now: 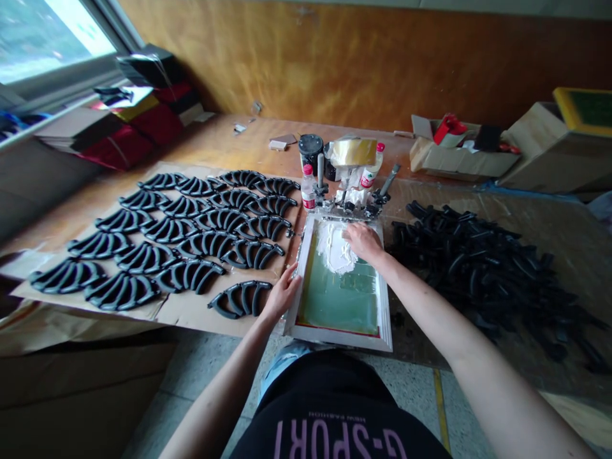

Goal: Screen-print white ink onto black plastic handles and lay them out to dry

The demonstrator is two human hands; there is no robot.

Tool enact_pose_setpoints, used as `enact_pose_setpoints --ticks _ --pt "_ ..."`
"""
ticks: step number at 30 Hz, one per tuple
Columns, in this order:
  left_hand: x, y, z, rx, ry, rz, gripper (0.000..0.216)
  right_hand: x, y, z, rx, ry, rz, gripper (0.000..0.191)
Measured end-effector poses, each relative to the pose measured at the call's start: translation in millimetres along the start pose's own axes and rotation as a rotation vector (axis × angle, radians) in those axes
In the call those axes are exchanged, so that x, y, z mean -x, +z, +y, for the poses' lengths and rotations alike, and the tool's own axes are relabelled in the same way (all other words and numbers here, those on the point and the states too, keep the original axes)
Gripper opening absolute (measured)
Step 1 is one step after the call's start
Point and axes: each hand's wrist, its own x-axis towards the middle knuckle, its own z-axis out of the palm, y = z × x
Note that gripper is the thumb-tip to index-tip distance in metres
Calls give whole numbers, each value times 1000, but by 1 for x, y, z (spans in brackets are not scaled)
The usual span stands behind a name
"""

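Note:
A screen-printing frame with a green mesh lies flat in front of me, white ink spread over its far half. My left hand grips the frame's left edge, fingers curled over it. My right hand rests closed on the mesh at the ink, holding something I cannot make out. Black curved plastic parts lie in rows on cardboard to the left, the nearest group just beside my left hand.
A loose heap of black curved parts fills the right side. Bottles, a black can and a clamp hinge stand behind the frame. Cardboard boxes sit at the back right, stacked red and black items at the back left.

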Motion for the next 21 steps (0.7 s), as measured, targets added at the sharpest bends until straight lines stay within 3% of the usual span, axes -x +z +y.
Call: enact_pose_setpoints --ticks 5,7,9,12,14,17,19,21 --pt "-1 2 -4 20 -11 18 65 42 -12 -4 -112 -410 -111 23" --pt "0 2 -3 50 -9 15 66 46 -21 -1 -159 -467 -156 21" --pt "1 2 -1 88 -12 10 67 42 -25 2 -170 -401 -148 14" --pt "4 1 5 118 -17 24 67 40 -17 -1 -135 -278 -19 14" --pt "6 0 9 119 -21 33 67 47 -10 -6 -123 -312 40 20" --pt "10 -1 15 117 -24 34 67 55 -7 -9 -173 -385 24 20" --pt "13 -3 21 108 -28 36 68 45 -14 -5 -214 -321 22 12" --pt "17 -7 31 108 -32 23 70 23 -23 0 -231 -193 55 19"
